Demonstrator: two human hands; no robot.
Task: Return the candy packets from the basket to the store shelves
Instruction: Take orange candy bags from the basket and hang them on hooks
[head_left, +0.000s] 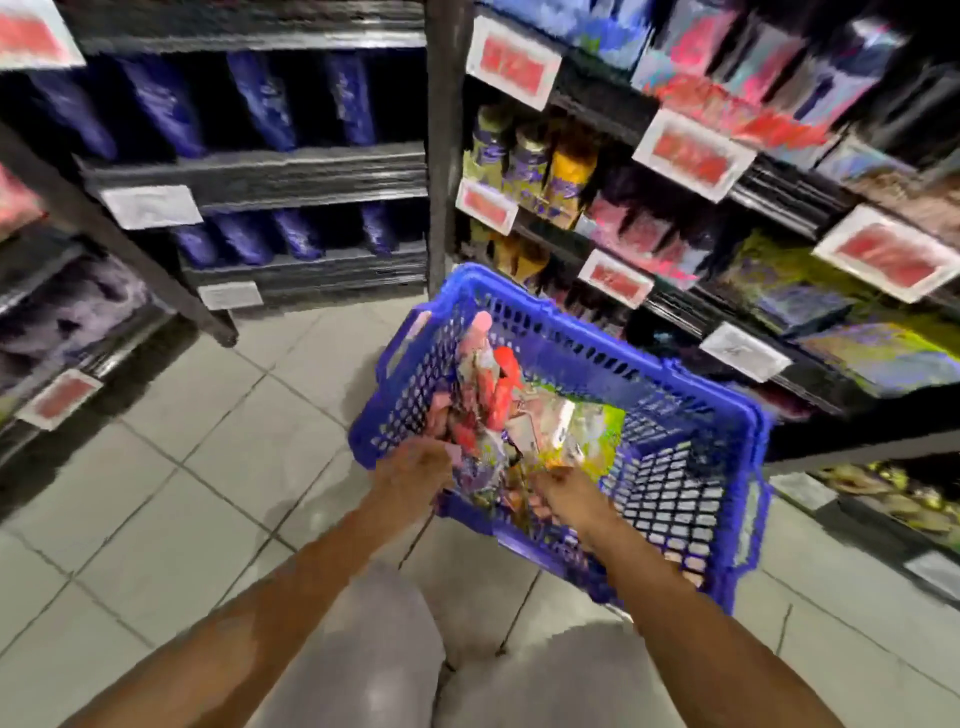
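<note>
Presently, a blue plastic basket (571, 358) with perforated walls sits on the tiled floor (208, 467) in a shop aisle, tilted toward the viewer; candy packets (498, 415) in pink, red, yellow-green and purple lie heaped inside, against its left half; the left hand (415, 467) is at the near left rim, fingers curled, apparently gripping the edge of a purple packet, though blur leaves the hold uncertain; the right hand (566, 496) reaches into the basket beside it, its fingers bent down among the packets, and whether they grip one I cannot tell; dark store shelves (291, 171) stand ahead with purple bags in rows; shelves on the right (691, 306) carry mixed colourful packets and red price tags (693, 153); the whole view is motion-blurred
</note>
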